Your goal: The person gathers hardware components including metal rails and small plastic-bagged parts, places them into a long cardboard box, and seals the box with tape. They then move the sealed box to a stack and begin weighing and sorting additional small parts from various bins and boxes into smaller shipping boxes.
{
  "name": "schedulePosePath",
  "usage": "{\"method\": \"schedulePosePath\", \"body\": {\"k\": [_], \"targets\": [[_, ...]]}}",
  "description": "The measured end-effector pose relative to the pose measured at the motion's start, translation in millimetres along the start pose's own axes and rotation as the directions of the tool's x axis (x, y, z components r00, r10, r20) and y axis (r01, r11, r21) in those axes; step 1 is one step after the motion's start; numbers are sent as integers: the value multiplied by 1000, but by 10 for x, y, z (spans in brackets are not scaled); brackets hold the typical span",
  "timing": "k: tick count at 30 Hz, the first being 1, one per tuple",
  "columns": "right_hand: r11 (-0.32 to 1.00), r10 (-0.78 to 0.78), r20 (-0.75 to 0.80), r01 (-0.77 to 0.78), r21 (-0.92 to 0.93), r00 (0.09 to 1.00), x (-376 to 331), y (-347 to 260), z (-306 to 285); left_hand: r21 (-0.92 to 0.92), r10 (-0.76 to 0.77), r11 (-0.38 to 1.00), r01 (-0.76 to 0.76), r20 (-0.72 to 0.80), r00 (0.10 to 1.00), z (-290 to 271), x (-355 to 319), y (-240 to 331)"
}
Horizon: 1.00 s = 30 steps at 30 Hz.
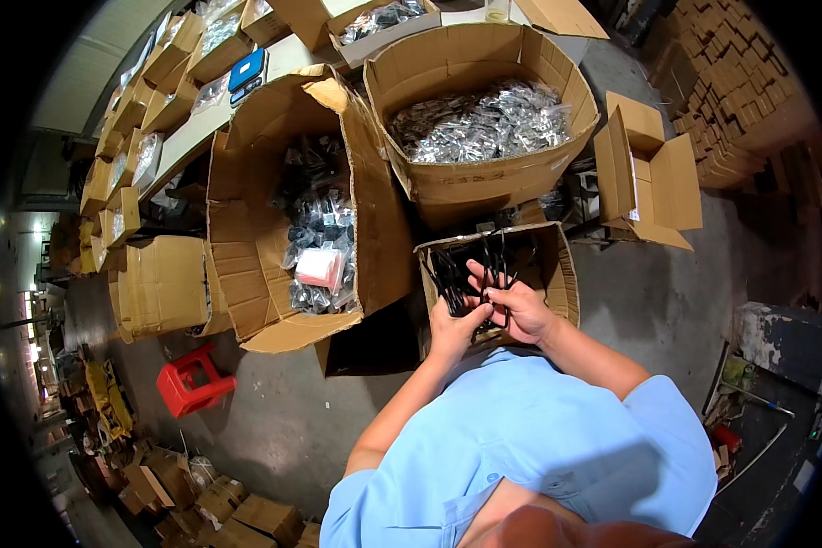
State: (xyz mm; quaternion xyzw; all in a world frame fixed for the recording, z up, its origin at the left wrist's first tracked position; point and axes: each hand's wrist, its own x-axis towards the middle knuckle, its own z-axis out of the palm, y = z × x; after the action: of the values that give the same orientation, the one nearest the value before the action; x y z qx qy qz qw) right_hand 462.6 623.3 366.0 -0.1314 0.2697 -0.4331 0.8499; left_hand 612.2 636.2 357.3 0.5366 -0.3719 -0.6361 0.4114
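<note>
I have both hands closed on a bundle of thin black cords (480,274), left hand (453,331) beneath, right hand (519,309) on top, above the small open cardboard box (562,265). I judge I'm gathering it; next calls for a steady grip.

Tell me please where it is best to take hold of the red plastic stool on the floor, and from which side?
The red plastic stool seems to lie tipped on its side on the concrete floor, legs pointing sideways. Probably best: grip one leg or the seat rim from above, since those edges face up and nothing lies over them. Both hands are busy: left hand and right hand hold black cables.
</note>
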Motion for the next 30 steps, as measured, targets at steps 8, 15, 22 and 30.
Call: {"method": "schedulePosePath", "body": {"k": [8, 15, 22, 30], "targets": [[996, 44, -78, -49, -69, 996, -31, -137, 15, -231, -109, 966, 112, 26, 994, -68, 67, 200], [788, -59, 47, 75, -611, 997, -89, -213, -179, -450, -379, 828, 335, -8, 925, -208, 224, 375], [261, 198, 198, 143, -955, 960, -138, -365, 71, -603, -436, 670, 432, 151, 887, -223, 269, 262], [181, 54, 193, 180, -967, 980, -281, -388, 189, -640, -436, 686, 346, 19, 900, -239, 227, 224]]}}
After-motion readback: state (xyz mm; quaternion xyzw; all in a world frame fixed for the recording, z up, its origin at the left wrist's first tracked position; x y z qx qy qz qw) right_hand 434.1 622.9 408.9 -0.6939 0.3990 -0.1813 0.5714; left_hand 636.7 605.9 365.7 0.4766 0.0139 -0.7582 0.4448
